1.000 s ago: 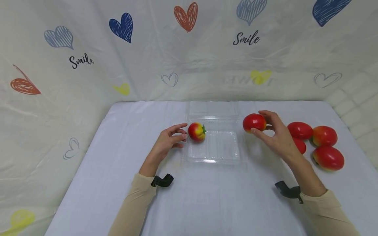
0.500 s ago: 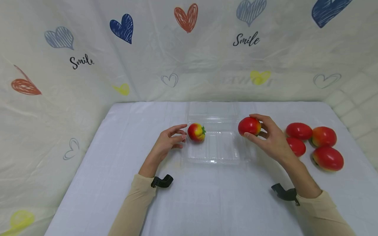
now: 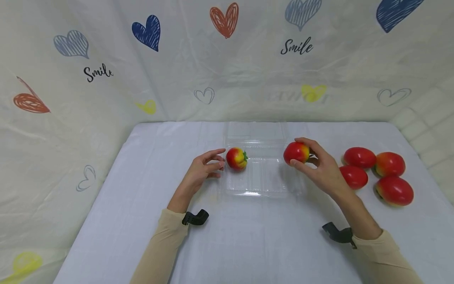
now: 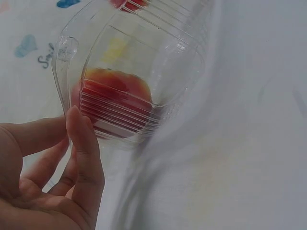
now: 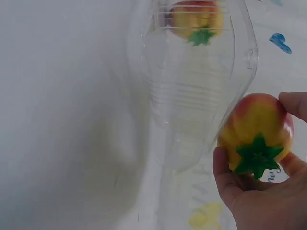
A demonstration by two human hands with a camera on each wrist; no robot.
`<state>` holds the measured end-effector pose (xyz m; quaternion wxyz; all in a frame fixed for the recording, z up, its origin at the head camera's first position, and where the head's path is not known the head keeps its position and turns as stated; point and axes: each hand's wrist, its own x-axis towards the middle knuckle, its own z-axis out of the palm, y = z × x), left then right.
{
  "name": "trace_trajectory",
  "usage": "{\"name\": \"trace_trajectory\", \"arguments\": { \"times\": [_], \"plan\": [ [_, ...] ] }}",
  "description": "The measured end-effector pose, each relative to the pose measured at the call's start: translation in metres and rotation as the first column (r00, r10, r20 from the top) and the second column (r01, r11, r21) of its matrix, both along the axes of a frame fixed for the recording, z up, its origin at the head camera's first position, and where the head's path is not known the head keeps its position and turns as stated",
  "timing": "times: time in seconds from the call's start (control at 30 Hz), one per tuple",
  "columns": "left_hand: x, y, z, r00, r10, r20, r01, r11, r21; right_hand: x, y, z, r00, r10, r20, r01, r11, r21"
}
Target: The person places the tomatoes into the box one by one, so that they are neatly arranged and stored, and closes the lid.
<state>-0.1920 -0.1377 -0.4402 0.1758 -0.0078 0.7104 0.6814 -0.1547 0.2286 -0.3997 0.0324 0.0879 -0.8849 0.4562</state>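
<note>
A glossy red and yellow tomato (image 3: 295, 152) with a green star-shaped calyx is gripped by my right hand (image 3: 320, 167), thumb on the near side and fingers on the far side. It hangs over the right edge of a clear plastic clamshell box (image 3: 259, 193), whose lid stands open toward the back. In the left part of the box lies another tomato (image 3: 235, 159), its green stem end facing right. My left hand (image 3: 200, 169) is at the box's left side; in the left wrist view its fingertips (image 4: 79, 127) pinch the rim.
Several more red tomatoes (image 3: 389, 164) lie in a group on the right of the white-covered table (image 3: 234, 244). Behind the table hangs a pale curtain (image 3: 248, 71) printed with hearts. Each wrist wears a black mount (image 3: 196, 217).
My right hand has carried its tomato leftward from beside the box to over its right edge, turning the yellow end more into view. The left hand has stayed put.
</note>
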Motion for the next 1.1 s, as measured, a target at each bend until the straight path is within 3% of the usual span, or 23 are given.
{"name": "trace_trajectory", "arguments": {
  "times": [0.3,0.57,1.1],
  "plan": [
    [0.001,0.003,0.001,1.0,0.006,-0.004,-0.006,1.0,-0.001,0.001,-0.007,-0.003,1.0,0.009,-0.007,-0.009,1.0,-0.029],
    [0.001,0.003,0.0,1.0,0.0,-0.006,0.0,1.0,0.0,0.0,-0.012,-0.003,0.997,0.067,-0.028,-0.069,0.995,-0.078],
    [0.002,0.0,0.001,1.0,0.011,0.001,-0.011,1.0,0.018,-0.006,-0.016,0.001,0.985,0.159,0.059,-0.156,0.986,-0.055]
  ]
}}
